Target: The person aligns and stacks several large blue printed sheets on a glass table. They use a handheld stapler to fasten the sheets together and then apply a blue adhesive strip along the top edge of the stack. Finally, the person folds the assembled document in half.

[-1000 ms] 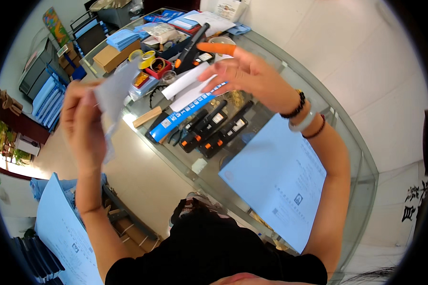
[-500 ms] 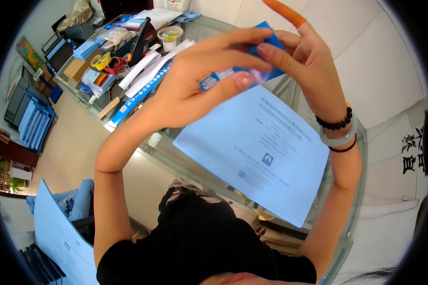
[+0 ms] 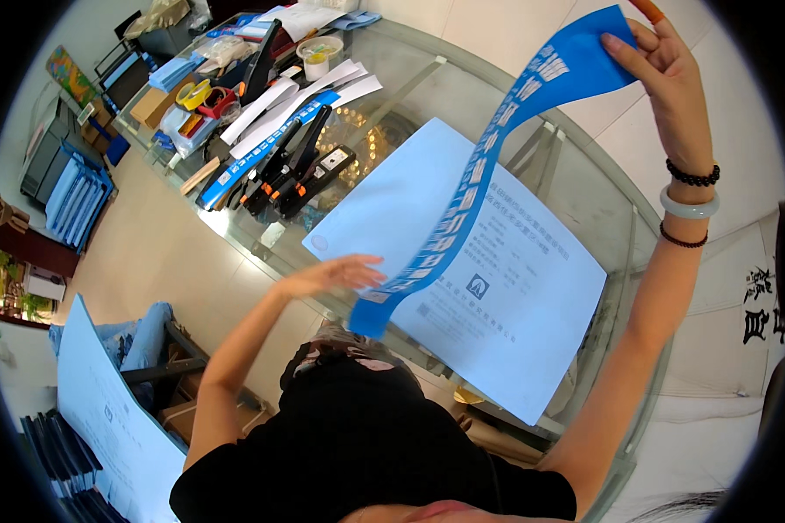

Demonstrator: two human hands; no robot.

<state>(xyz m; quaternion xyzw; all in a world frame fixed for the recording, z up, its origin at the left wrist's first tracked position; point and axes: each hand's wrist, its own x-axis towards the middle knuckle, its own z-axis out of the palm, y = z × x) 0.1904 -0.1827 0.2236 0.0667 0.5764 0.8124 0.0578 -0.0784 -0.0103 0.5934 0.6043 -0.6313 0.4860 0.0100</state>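
From where I stand, the right hand (image 3: 674,87), raised at far right, pinches a long, blue, white-printed strip (image 3: 477,179) by its end. The strip slants down above a large, pale-blue, rectangular sheet (image 3: 541,301) on the glass-topped table (image 3: 401,78). The left hand's (image 3: 327,276) fingers spread loosely beside the near end (touching or not, I can't tell).

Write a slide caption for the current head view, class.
Right hand holding up a long blue strip over a light-blue printed sheet, the left hand near the strip's lower end.
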